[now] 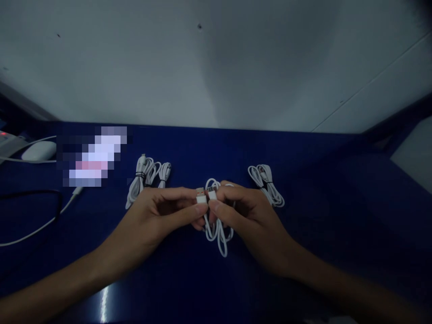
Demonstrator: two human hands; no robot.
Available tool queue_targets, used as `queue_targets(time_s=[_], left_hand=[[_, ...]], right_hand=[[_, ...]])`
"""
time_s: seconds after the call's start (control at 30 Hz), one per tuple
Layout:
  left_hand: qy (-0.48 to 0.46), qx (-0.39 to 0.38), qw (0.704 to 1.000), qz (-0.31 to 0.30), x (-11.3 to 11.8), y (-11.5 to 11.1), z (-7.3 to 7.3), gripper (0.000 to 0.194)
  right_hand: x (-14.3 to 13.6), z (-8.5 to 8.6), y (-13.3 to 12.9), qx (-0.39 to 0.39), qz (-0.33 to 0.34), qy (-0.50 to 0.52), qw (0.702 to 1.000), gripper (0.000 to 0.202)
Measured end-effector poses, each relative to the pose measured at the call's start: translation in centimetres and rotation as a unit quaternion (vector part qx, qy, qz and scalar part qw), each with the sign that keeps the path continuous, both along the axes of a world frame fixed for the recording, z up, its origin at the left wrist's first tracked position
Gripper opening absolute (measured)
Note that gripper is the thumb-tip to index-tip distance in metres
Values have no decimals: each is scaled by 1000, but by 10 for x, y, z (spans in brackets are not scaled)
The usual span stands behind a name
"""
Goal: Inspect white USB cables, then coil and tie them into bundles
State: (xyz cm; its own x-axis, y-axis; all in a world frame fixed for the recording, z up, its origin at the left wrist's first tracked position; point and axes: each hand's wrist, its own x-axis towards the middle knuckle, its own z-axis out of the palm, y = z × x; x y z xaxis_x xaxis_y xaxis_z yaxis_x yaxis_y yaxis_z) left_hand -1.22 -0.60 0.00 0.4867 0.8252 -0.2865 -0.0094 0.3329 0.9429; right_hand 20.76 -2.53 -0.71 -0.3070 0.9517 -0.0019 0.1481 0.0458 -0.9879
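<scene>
My left hand (153, 209) pinches a white USB plug (200, 198) with orange inside its metal end. Right beside it, my right hand (248, 207) grips a second white plug (212, 194) with a metal tip, whose exact type I cannot make out. Both plugs point away from me, side by side. Loops of white USB cable (221, 238) hang below and between my fingers, partly hidden by my right hand. Whether both plugs belong to one cable is not visible.
Bundled white cables (145, 171) with black ties lie beyond my left hand, beside a smaller bundle (164, 172). Another tied cable (266, 184) lies at right. At left are a pixelated bright phone-like object (97, 157), its cable (43, 233) and a white mouse-like object (39, 150). A pale wall (151, 67) bounds the blue table (202, 288).
</scene>
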Motion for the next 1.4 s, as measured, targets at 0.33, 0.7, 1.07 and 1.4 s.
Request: queue_targets(time_s=[0.33, 0.7, 1.07, 1.4], left_hand=[[-17, -3, 1000, -14, 1, 0, 1, 23], [-12, 2, 1000, -3, 1, 0, -1, 25], [-10, -5, 1000, -5, 0, -1, -4, 21], [-5, -5, 1000, -7, 1, 0, -2, 20]], right_hand=[[1, 0, -3, -7, 5, 3, 1000, 32], [0, 0, -2, 2, -1, 7, 1000, 29], [-2, 0, -1, 15, -6, 7, 1000, 31], [-2, 0, -2, 34, -21, -6, 999, 32]])
